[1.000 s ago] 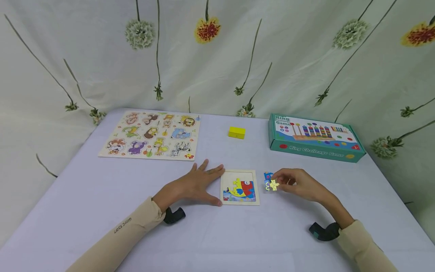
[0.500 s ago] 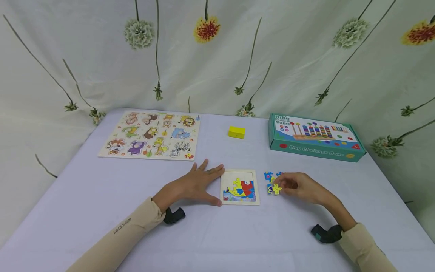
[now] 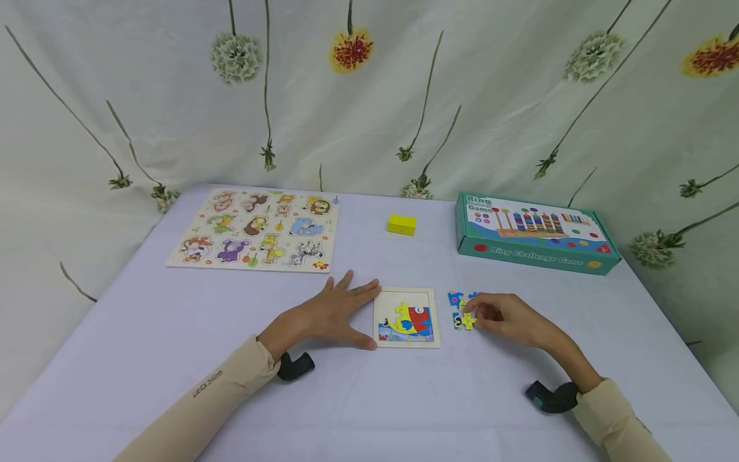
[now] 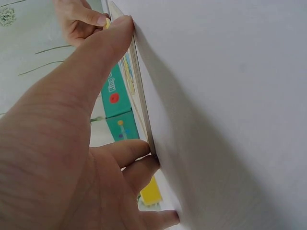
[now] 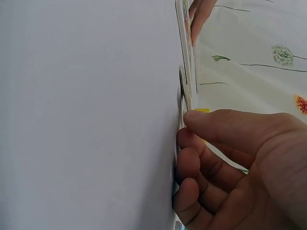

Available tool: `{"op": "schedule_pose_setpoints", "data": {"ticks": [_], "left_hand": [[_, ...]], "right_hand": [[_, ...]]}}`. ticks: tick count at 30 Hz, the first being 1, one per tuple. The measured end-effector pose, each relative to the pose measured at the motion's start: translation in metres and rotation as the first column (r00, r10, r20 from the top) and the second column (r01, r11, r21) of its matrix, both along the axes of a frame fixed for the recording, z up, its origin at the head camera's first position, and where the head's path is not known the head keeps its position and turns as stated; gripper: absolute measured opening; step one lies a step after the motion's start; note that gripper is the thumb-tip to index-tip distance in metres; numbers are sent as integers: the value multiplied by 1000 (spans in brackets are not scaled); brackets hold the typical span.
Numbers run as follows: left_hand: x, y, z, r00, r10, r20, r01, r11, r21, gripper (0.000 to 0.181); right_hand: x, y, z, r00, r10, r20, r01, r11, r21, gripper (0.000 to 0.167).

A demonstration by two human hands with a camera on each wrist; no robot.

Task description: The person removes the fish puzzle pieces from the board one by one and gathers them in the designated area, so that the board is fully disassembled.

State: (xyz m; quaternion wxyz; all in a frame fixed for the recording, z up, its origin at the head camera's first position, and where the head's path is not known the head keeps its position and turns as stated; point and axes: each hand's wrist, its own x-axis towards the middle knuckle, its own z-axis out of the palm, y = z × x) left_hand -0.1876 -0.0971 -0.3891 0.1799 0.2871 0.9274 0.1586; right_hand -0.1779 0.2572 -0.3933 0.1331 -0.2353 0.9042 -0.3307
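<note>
My left hand (image 3: 331, 314) is spread beside the small square puzzle tray (image 3: 407, 290), thumb and fingertips touching its left edge. Inside the tray, red, yellow and blue pieces (image 3: 420, 319) fill the lower part, while bare wood shows above. Just right of it, my right hand (image 3: 510, 317) pinches a blue-and-yellow puzzle piece (image 3: 469, 321) between thumb and fingers, low over the table. Another blue piece (image 3: 455, 299) lies behind that one, and more pieces are partly covered by the fingers. In the right wrist view, the held puzzle piece (image 5: 186, 91) appears edge-on at the thumb tip.
An animal puzzle board (image 3: 254, 230) lies at the back left. A yellow block (image 3: 401, 224) stands at the back middle, and a green Ring Challenge Game box (image 3: 537, 234) at the back right. Behind the white-covered table (image 3: 404, 404) hangs a flowered cloth (image 3: 323, 96).
My right hand has shifted slightly right and nearer with the pinched puzzle piece, uncovering more of the pieces behind. During the last half second it barely moves. My left hand stays at the tray.
</note>
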Motion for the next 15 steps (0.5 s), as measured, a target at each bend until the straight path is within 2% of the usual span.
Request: {"op": "schedule_pose_setpoints", "data": {"ticks": [15], "left_hand": [[0, 0, -1, 1000, -2, -3, 2, 1000, 1, 98]], "right_hand": [[1, -2, 0, 1000, 6, -17, -6, 1000, 14, 21]]}}
